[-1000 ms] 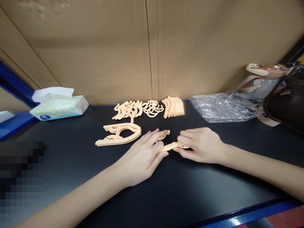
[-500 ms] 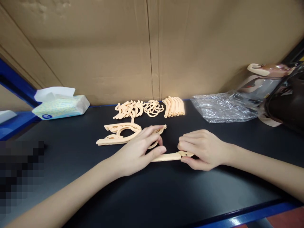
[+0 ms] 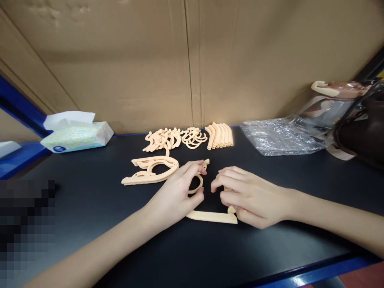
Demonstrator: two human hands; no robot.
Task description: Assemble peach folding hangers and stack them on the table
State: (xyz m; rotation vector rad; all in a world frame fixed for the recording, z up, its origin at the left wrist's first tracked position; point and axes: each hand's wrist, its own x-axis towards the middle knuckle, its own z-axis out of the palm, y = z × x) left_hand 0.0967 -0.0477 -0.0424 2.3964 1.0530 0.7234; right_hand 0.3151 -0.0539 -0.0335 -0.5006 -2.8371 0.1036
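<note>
The left hand [image 3: 180, 192] is arching over a beige hanger assembly [image 3: 213, 217], whose straight arm is extending toward the right hand [image 3: 252, 196] above the near part of the black tabletop [image 3: 210, 260]. Its thumb and fingers are curving apart; the palm is hiding whether they are gripping. The right fingers are bending loosely beside the arm's end, the hand obscuring whether they are grasping anything. A second hanger [image 3: 150, 180] is lying leftward; curved pieces [image 3: 163, 139], hooks [image 3: 194, 137] and tubes [image 3: 220, 137] are lying behind.
</note>
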